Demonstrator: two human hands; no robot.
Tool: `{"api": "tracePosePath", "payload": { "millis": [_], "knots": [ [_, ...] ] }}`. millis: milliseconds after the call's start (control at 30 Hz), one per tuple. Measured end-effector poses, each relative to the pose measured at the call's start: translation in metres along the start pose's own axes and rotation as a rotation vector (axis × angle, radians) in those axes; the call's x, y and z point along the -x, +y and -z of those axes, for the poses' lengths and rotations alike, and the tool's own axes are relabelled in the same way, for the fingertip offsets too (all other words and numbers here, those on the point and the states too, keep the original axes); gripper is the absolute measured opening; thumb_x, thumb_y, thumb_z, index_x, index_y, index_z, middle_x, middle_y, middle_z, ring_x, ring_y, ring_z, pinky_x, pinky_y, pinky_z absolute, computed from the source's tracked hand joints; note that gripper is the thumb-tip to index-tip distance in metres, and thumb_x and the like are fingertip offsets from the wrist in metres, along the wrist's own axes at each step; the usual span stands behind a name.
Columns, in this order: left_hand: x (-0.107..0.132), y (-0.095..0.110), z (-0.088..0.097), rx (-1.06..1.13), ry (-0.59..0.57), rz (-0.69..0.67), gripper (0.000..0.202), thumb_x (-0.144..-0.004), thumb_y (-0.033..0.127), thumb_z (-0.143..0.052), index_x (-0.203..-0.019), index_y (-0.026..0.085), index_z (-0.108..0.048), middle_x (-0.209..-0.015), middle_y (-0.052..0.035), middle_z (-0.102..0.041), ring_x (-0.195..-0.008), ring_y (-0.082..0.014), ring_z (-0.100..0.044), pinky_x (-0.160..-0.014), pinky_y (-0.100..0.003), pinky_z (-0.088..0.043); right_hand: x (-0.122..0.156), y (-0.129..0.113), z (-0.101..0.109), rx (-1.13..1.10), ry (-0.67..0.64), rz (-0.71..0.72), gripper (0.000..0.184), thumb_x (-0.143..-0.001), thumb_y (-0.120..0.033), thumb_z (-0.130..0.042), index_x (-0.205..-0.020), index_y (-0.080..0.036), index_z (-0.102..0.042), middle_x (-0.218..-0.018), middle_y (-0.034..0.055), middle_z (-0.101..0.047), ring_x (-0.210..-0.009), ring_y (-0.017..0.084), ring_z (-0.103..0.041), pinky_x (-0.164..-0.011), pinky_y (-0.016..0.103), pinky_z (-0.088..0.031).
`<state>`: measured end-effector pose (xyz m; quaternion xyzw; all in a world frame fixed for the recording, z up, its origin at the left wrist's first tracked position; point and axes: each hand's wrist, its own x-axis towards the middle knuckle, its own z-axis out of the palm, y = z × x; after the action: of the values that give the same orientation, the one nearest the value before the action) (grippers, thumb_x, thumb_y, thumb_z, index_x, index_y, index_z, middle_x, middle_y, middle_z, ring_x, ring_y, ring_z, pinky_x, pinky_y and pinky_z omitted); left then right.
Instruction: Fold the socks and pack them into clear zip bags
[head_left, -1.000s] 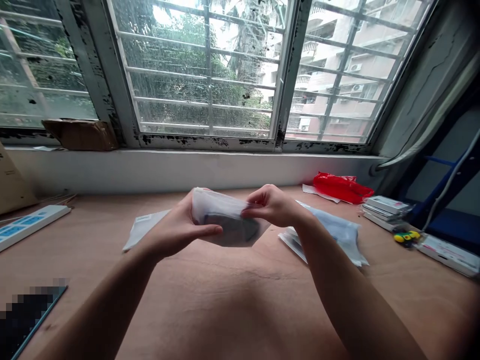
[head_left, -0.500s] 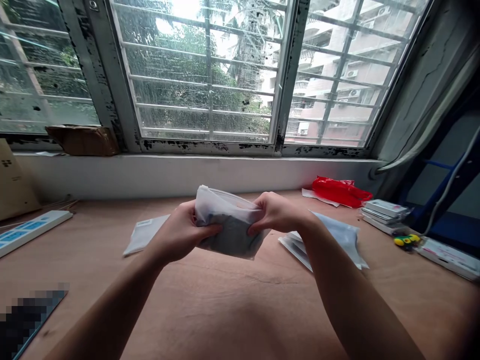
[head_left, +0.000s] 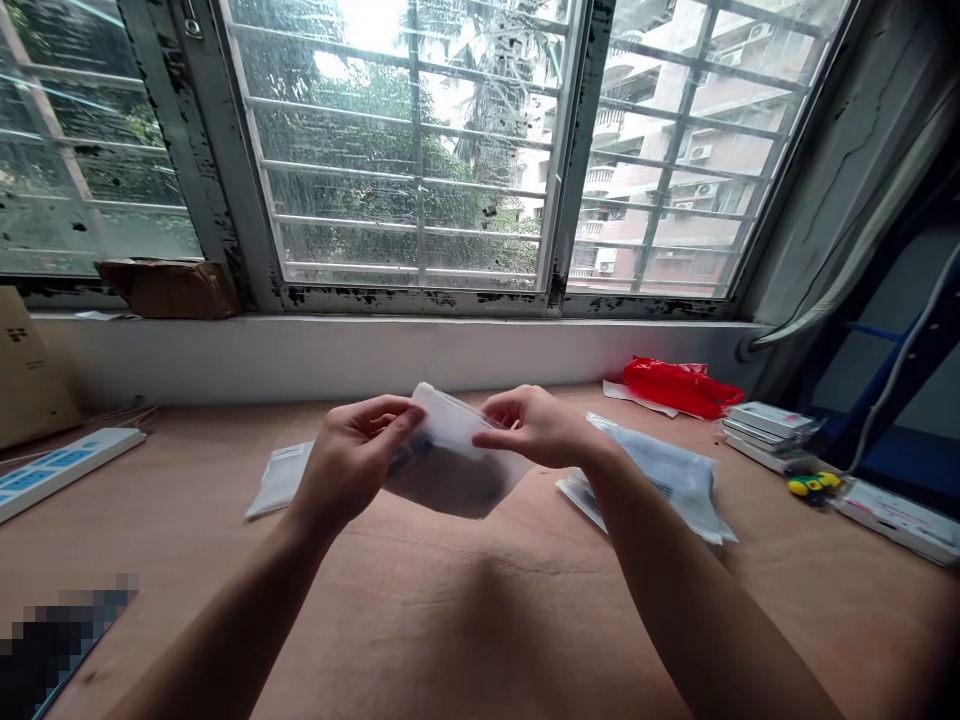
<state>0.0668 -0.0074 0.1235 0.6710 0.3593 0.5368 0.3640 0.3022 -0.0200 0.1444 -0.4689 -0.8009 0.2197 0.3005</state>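
Between my hands, above the table, hangs a frosted plastic bag [head_left: 457,470] with something dark inside that I cannot make out. My left hand [head_left: 364,450] pinches its upper left corner between thumb and fingers. At the upper right edge, my right hand [head_left: 536,425] is closed on the bag with thumb and curled fingers. A flat white packet [head_left: 281,478] lies on the table beyond my left forearm. By my right forearm rests a small pile of pale plastic bags [head_left: 660,465].
Red plastic bag [head_left: 679,388] lies at the back right, near stacked white boxes [head_left: 772,425] and a yellow-and-black item [head_left: 814,487]. A power strip [head_left: 67,465] and cardboard box [head_left: 34,370] are at left. A pixelated dark object [head_left: 60,640] lies front left. Window behind the wooden table [head_left: 420,620].
Both hands have shifted from the bag's sides up to its top edge. The bag's mouth, open before, now looks flattened together.
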Motion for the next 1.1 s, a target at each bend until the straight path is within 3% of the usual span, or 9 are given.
{"api": "tracePosePath", "payload": {
  "millis": [100, 300, 467, 633, 800, 867, 967, 1100],
  "knots": [
    [0.002, 0.004, 0.001, -0.039, -0.016, -0.007, 0.024, -0.079, 0.041, -0.073, -0.085, 0.018, -0.075, -0.069, -0.0005, -0.07, -0.062, -0.0128, -0.06, -0.053, -0.016, -0.044, -0.002, -0.007, -0.007, -0.116, 0.103, 0.094, 0.025, -0.084, -0.038, -0.064, -0.08, -0.015, -0.073, -0.072, 0.0018, -0.067, -0.066, 0.012, -0.056, -0.058, 0.022, -0.042],
    [0.002, 0.007, 0.0, -0.064, 0.016, -0.025, 0.027, -0.079, 0.044, -0.072, -0.084, 0.018, -0.076, -0.072, -0.0011, -0.071, -0.061, -0.0122, -0.058, -0.049, -0.017, -0.043, -0.001, -0.009, -0.009, -0.153, 0.066, 0.125, 0.02, -0.083, -0.032, -0.067, -0.078, -0.014, -0.075, -0.069, 0.0025, -0.069, -0.064, 0.013, -0.058, -0.059, 0.022, -0.043],
    [0.005, 0.008, -0.003, -0.091, 0.081, -0.055, 0.026, -0.076, 0.043, -0.075, -0.081, 0.017, -0.077, -0.068, -0.0014, -0.072, -0.054, -0.0121, -0.058, -0.045, -0.018, -0.041, -0.003, -0.01, -0.015, -0.176, 0.114, 0.112, 0.025, -0.082, -0.038, -0.07, -0.085, -0.015, -0.076, -0.072, 0.0033, -0.07, -0.065, 0.013, -0.058, -0.057, 0.022, -0.045],
    [0.01, 0.011, -0.007, -0.122, -0.006, -0.104, 0.019, -0.074, 0.038, -0.077, -0.081, 0.02, -0.08, -0.075, -0.0032, -0.077, -0.068, -0.0188, -0.068, -0.059, -0.022, -0.05, -0.004, -0.019, -0.026, -0.266, 0.237, 0.231, 0.023, -0.081, -0.039, -0.071, -0.087, -0.016, -0.075, -0.076, 0.0032, -0.071, -0.069, 0.014, -0.061, -0.059, 0.022, -0.047],
    [0.015, 0.014, -0.014, -0.123, -0.04, -0.098, 0.025, -0.076, 0.041, -0.073, -0.088, 0.021, -0.081, -0.08, -0.0046, -0.078, -0.073, -0.0236, -0.071, -0.06, -0.025, -0.051, -0.002, -0.029, -0.034, -0.213, 0.311, 0.282, 0.018, -0.084, -0.036, -0.068, -0.085, -0.018, -0.071, -0.079, 0.0022, -0.071, -0.072, 0.014, -0.063, -0.061, 0.022, -0.048],
    [0.016, 0.016, -0.016, -0.137, 0.025, -0.11, 0.022, -0.076, 0.041, -0.073, -0.084, 0.021, -0.081, -0.079, -0.0034, -0.078, -0.071, -0.0227, -0.07, -0.06, -0.025, -0.051, -0.002, -0.03, -0.035, -0.147, 0.316, 0.279, 0.015, -0.087, -0.032, -0.064, -0.085, -0.018, -0.069, -0.078, 0.0014, -0.069, -0.071, 0.013, -0.062, -0.061, 0.022, -0.047],
    [0.012, 0.018, -0.007, -0.184, 0.245, -0.154, 0.018, -0.075, 0.038, -0.076, -0.079, 0.021, -0.08, -0.074, -0.0007, -0.077, -0.068, -0.0201, -0.069, -0.06, -0.026, -0.051, -0.002, -0.027, -0.03, 0.0, 0.273, 0.262, 0.01, -0.089, -0.026, -0.059, -0.088, -0.018, -0.066, -0.081, 0.0007, -0.069, -0.071, 0.012, -0.06, -0.062, 0.022, -0.045],
    [-0.005, 0.016, 0.037, -0.171, 0.602, -0.203, 0.027, -0.077, 0.04, -0.076, -0.098, 0.023, -0.077, -0.08, 0.0044, -0.076, -0.08, -0.0196, -0.069, -0.066, -0.033, -0.049, 0.001, -0.014, -0.01, 0.178, 0.171, 0.183, 0.01, -0.091, -0.025, -0.057, -0.092, -0.02, -0.066, -0.083, 0.0004, -0.07, -0.076, 0.013, -0.061, -0.069, 0.025, -0.045]
  ]
}}
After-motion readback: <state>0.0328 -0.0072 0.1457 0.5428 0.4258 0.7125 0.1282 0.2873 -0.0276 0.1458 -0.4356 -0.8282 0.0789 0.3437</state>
